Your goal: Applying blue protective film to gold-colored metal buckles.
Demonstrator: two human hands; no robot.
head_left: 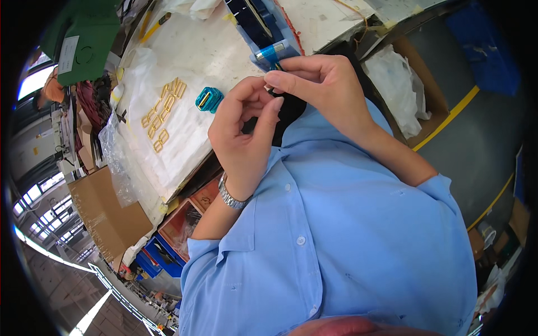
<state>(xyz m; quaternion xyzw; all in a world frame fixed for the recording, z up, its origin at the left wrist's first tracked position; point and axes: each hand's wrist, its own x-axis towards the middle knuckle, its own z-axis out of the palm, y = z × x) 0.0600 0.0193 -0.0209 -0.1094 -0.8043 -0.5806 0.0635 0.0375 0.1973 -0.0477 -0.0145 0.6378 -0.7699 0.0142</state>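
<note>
Both my hands are raised close together at the near side of a tape dispenser (255, 25). A strip of blue tape (272, 53) comes over its front end and runs down to the fingers of my right hand (325, 81). Those fingers are pinched, with a small gold-coloured bit showing beside the tape; what it is I cannot make out. My left hand (241, 120) is curled, its fingertips against the right thumb, and anything inside is hidden. On the table, left of my hands, sit a teal-wrapped bundle (209, 99) and several gold oblong metal loops (162, 115) in rows.
White sheeting covers the worktable (207, 50). A yellow-handled cutter (156, 28) lies at the back left, near a green box (89, 42). A cardboard box (109, 207) is by the table's left edge. At right, a carton holds a white plastic bag (398, 89).
</note>
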